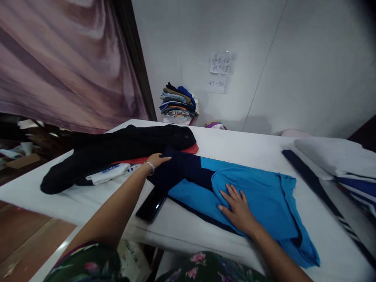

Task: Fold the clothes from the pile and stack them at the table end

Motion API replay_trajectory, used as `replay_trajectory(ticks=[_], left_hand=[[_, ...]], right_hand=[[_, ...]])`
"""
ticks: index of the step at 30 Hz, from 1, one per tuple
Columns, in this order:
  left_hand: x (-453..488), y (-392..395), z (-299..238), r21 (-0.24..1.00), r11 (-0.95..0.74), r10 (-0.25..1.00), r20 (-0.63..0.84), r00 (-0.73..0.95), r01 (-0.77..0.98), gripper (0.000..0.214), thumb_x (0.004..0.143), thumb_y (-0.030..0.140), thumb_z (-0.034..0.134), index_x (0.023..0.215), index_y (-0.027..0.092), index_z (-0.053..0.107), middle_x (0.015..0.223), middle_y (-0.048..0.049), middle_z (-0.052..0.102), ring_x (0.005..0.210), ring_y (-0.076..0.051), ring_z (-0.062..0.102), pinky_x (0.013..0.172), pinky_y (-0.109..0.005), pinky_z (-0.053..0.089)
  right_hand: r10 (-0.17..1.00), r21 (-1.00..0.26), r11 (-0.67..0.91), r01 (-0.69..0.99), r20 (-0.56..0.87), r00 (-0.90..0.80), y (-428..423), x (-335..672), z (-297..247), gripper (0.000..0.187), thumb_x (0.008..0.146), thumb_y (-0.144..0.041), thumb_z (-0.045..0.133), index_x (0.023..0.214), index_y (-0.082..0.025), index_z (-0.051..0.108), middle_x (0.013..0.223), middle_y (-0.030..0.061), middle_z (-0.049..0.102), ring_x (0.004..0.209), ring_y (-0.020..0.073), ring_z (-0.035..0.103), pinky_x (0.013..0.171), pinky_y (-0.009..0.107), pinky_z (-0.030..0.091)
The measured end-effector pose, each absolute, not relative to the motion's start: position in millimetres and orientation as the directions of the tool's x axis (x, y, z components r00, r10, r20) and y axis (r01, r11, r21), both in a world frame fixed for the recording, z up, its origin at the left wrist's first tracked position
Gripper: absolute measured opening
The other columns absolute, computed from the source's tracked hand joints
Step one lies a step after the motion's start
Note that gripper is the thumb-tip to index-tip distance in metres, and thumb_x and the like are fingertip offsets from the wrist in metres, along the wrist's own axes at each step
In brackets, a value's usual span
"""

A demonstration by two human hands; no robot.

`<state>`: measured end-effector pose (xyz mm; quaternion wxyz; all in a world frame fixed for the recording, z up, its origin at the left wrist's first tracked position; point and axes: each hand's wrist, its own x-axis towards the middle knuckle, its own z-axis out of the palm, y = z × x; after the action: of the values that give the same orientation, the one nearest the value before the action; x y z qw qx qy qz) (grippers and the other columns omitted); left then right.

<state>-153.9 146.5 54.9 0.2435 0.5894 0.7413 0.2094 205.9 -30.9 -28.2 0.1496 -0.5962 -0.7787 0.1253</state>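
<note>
A bright blue and navy top [258,188] lies across the table, its blue body to the right and the navy part to the left. My right hand [236,207] rests flat on the blue cloth with the fingers spread. At the navy end, my left hand [158,159], with a bracelet on the wrist, has its fingers curled on the fabric and the thumb pointing right; the fingertips are partly hidden. A dark phone [151,205] lies by the lower left edge of the top. Left of it are a black garment [126,145], red cloth [190,149] and a white garment [110,174].
A folded clothes stack [178,103] stands at the table's far edge by the wall. Grey and white garments [337,156] pile up at the right. Handwritten paper signs [220,64] hang on the wall. A pinkish curtain [67,62] hangs at left over the white table [235,145].
</note>
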Motion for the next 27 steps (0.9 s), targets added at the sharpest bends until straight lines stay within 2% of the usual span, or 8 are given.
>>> replay_trajectory(ticks=[4,8,12,17,20,22,24,27], left_hand=[[-140.1,141.6,89.4,0.648,0.128,0.992,-0.095,-0.087,0.751,0.040,0.057,0.056,0.068,0.068,0.020,0.055,0.065,-0.0002,0.061,0.067,-0.019,0.060,0.055,-0.026,0.044],[-114.7,138.3,126.1,0.560,-0.042,0.999,-0.004,0.054,0.827,0.042,0.058,0.052,0.066,0.058,0.022,0.038,0.052,0.0053,0.039,0.053,-0.012,0.045,0.047,-0.024,0.030],[-74.7,131.6,169.0,0.446,-0.199,0.979,0.042,0.201,0.873,0.045,0.059,0.052,0.067,0.057,0.021,0.034,0.053,0.0050,0.036,0.052,-0.011,0.040,0.048,-0.024,0.026],[-3.1,116.7,214.9,0.380,-0.353,0.927,0.022,0.373,0.855,0.046,0.060,0.058,0.066,0.058,0.021,0.040,0.055,0.0037,0.040,0.055,-0.013,0.047,0.050,-0.025,0.028],[49.9,106.0,219.0,0.384,-0.443,0.882,0.025,0.471,0.810,0.045,0.061,0.058,0.066,0.058,0.020,0.042,0.056,0.0030,0.044,0.058,-0.015,0.052,0.052,-0.025,0.031],[86.6,97.8,210.3,0.414,-0.493,0.848,0.032,0.529,0.765,0.043,0.061,0.058,0.067,0.060,0.020,0.046,0.059,0.0018,0.049,0.062,-0.017,0.055,0.054,-0.027,0.034],[120.2,89.4,196.6,0.426,-0.531,0.817,0.030,0.576,0.732,0.040,0.062,0.055,0.067,0.063,0.019,0.049,0.064,-0.0004,0.055,0.066,-0.019,0.058,0.056,-0.029,0.037],[155.8,80.6,177.9,0.412,-0.561,0.788,0.001,0.615,0.718,0.033,0.065,0.048,0.066,0.065,0.019,0.050,0.072,-0.0040,0.059,0.073,-0.023,0.059,0.059,-0.031,0.039]], right_hand=[[0.983,-0.496,0.184,0.849,0.100,-0.155,-23.1,208.1,-12.9,0.058,0.092,-0.056,0.033,0.143,-0.029,0.035,0.154,0.0054,0.022,0.142,0.0249,0.017,0.112,0.051,0.017],[0.973,-0.384,0.223,0.896,0.029,-0.229,-20.9,202.9,-15.1,0.060,0.090,-0.056,0.039,0.143,-0.028,0.034,0.154,0.0064,0.021,0.142,0.0275,0.012,0.112,0.054,0.008],[0.971,-0.347,0.224,0.911,0.000,-0.239,-22.3,199.4,-20.1,0.062,0.089,-0.054,0.043,0.144,-0.025,0.033,0.155,0.0084,0.017,0.143,0.0283,0.008,0.112,0.053,0.005],[0.978,-0.559,0.188,0.807,0.033,-0.205,-19.3,203.6,-12.9,0.064,0.086,-0.058,0.046,0.140,-0.024,0.041,0.153,0.0094,0.022,0.143,0.0280,0.011,0.112,0.054,0.006],[0.994,-0.818,0.101,0.566,0.107,-0.023,-15.1,208.4,-6.0,0.064,0.086,-0.061,0.042,0.138,-0.024,0.043,0.148,0.0091,0.035,0.138,0.0263,0.027,0.111,0.049,0.023],[0.992,-0.956,0.044,0.291,0.077,0.102,-12.4,212.8,-3.0,0.062,0.088,-0.062,0.033,0.138,-0.025,0.040,0.141,0.0085,0.046,0.130,0.0249,0.041,0.102,0.045,0.039],[0.986,-1.000,0.016,-0.004,0.016,0.164,-10.2,217.6,-2.8,0.057,0.091,-0.060,0.027,0.133,-0.026,0.041,0.131,0.0076,0.054,0.118,0.0239,0.052,0.090,0.042,0.048],[0.972,-0.948,0.057,-0.314,-0.020,0.236,-7.8,223.4,-6.7,0.041,0.087,-0.054,0.043,0.115,-0.025,0.050,0.111,0.0047,0.064,0.099,0.0219,0.060,0.075,0.035,0.053]])
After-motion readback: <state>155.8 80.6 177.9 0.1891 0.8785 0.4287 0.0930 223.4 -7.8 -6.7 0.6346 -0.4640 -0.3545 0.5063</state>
